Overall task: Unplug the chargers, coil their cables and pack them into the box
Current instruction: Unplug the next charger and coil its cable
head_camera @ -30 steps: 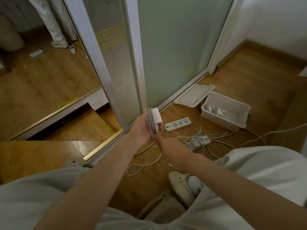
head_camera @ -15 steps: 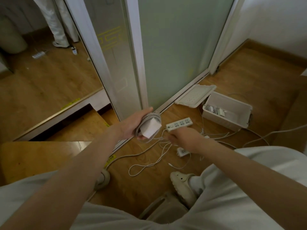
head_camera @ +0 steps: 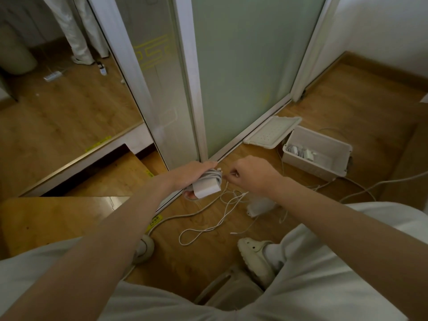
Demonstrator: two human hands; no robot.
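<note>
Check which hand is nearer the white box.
Right. The right hand, pinching a cable end, is left of the box, apart from it; the left hand is farther left, holding the charger.

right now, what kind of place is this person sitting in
Probably an indoor home setting: a wood-look floor with a skirting board along a white wall, a frosted glass door in a white frame, and a white box standing on the floor.

The wooden floor (head_camera: 347,107) carries an open white box (head_camera: 310,166), its lid (head_camera: 272,132) flat just beside it, loose white cables (head_camera: 208,228) looping nearby, and 2 pale shoes (head_camera: 254,258).
</note>
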